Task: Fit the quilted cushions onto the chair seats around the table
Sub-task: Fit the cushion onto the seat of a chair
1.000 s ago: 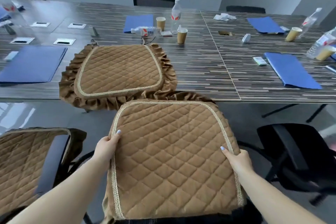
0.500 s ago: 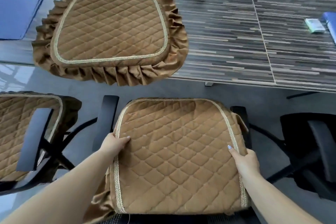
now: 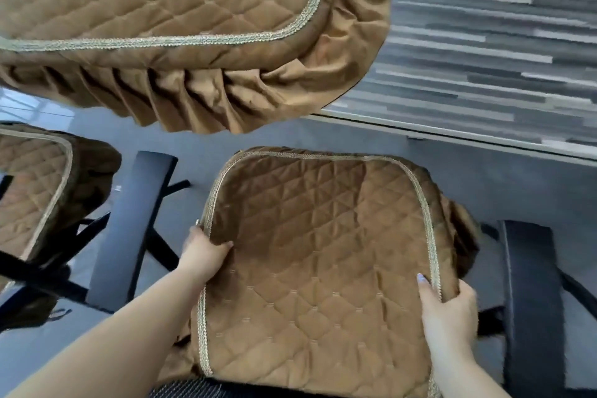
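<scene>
A brown quilted cushion (image 3: 319, 274) with gold braid trim lies over the seat of a black office chair, between the chair's two armrests: the left armrest (image 3: 129, 229) and the right armrest (image 3: 529, 304). The left hand (image 3: 203, 252) grips the cushion's left edge, thumb lying on the quilted top and fingers tucked under the braid. The right hand (image 3: 452, 310) holds the right edge the same way, thumb on top beside the braid and fingers curled round the rim. The cushion's frilled skirt hangs down past the right side and bunches below the left forearm. A strip of the chair's dark mesh seat (image 3: 193, 388) shows at the near edge, not covered.

A second quilted cushion (image 3: 181, 22) of the same make lies on the striped wood-grain bench (image 3: 484, 51), its pleated frill hanging over the bench's near edge above the chair. At the far left a third cushion (image 3: 32, 190) sits on a neighbouring chair seat, its skirt draped down the side. The grey floor (image 3: 484, 190) shows between the chairs and under the bench.
</scene>
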